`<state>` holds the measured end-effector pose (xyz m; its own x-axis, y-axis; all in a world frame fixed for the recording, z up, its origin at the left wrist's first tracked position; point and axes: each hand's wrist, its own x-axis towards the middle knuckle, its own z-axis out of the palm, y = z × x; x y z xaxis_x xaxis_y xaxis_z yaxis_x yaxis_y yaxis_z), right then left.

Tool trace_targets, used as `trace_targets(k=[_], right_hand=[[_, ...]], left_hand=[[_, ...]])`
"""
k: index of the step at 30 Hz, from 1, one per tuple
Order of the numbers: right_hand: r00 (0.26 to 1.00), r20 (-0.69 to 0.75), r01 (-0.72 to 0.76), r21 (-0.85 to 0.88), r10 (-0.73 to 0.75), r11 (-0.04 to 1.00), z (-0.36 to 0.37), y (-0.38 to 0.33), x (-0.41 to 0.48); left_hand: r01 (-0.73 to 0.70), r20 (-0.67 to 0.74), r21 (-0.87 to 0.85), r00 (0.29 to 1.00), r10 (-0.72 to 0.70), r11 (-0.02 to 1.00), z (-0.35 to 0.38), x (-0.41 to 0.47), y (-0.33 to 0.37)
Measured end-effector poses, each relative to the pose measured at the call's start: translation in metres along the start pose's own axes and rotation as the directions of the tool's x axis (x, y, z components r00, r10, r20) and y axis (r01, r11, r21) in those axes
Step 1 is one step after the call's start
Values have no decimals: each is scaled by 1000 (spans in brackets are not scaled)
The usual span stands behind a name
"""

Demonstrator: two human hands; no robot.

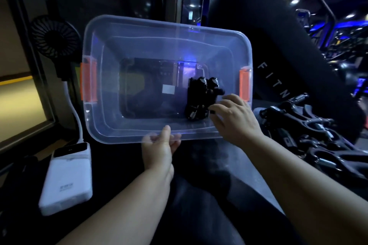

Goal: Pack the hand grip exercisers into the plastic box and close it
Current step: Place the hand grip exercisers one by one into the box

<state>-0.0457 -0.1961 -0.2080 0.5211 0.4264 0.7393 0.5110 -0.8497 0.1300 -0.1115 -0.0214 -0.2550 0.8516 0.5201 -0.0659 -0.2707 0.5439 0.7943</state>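
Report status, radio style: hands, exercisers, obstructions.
Left hand grips plastic box rim. Right hand touching packed exercisers, grip unclear. Loose exercisers piled outside, right. Box open, unobstructed.

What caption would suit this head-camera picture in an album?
The left hand holds the plastic box; the right hand reaches the hand grip exercisers inside.

The plastic box (111, 125) is clear with a bluish tint, an orange latch (89, 81) at each end and a white label (168, 89). The hand grip exercisers (201, 99) are black with silvery springs. The power bank (65, 181) is white with a black top. The fan (54, 38) is black, and the black pad (278, 45) bears white letters.
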Motion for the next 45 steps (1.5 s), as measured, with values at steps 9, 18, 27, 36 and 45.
trace_targets(k=[9,18,27,36,45], right_hand=[[940,24,-336,-75,339,939,-37,17,-77],[791,105,-552,-302,603,777,-75,34,-107],[690,131,-629,-377,712,680,-98,38,-122],[510,206,-668,-517,835,536,-125,53,-134],[550,230,-623,-527,803,578,-126,50,-131]], left_hand=[[-8,-27,52,1000,10,999,0,4,-5],[-5,-37,96,999,8,995,1,2,-6],[-11,-39,140,999,17,990,1,-3,-5],[14,-34,132,999,-10,991,3,-10,-1],[103,-50,106,994,-98,989,8,-13,3]])
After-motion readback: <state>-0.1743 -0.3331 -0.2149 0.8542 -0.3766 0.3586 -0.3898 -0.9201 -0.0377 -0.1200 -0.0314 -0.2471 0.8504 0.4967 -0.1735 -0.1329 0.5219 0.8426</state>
